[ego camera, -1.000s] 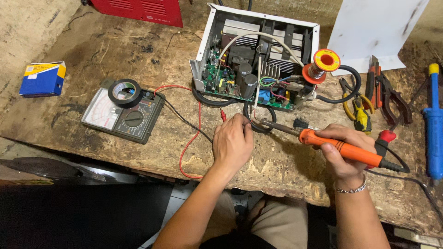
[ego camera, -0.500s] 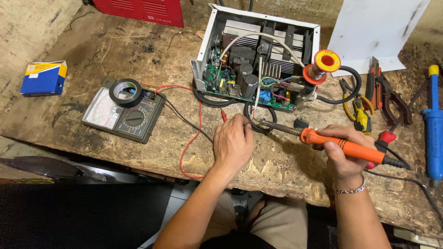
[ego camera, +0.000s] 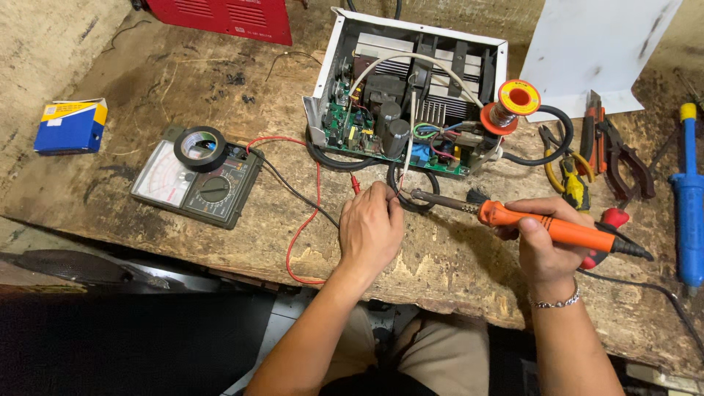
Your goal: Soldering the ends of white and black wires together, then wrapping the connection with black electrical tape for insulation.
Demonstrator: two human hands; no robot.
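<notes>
In the head view, the open metal box (ego camera: 411, 88) with its green circuit board (ego camera: 352, 128) stands on the worn wooden bench (ego camera: 220, 242), and I place everything else from this box. Just in front of the box, the left hand (ego camera: 370, 227) rests on the bench with the fingers curled nearly closed; they seem to pinch a thin wire (ego camera: 408, 143) that rises to the box, but the fingertips are hidden, so I cannot tell the grip for sure. To the front right of the box, the right hand (ego camera: 543, 238) is closed firmly around the orange handle of the soldering iron (ego camera: 513, 220). The metal tip of the iron points toward the left hand and ends very near its fingers, above a black cable loop (ego camera: 414, 202). A spool of solder (ego camera: 513, 103) stands at the right corner of the box. To the left of the box lies a meter (ego camera: 194, 183) with a roll of black tape (ego camera: 199, 145) on top, and its red lead (ego camera: 312, 213) runs past the left hand. Pliers (ego camera: 616, 154) lie to the right of the box. I judge the main danger is a burn, because the hot tip is so close to the bare fingers. The tip could also melt the black cable or the red lead if it drops lower.
</notes>
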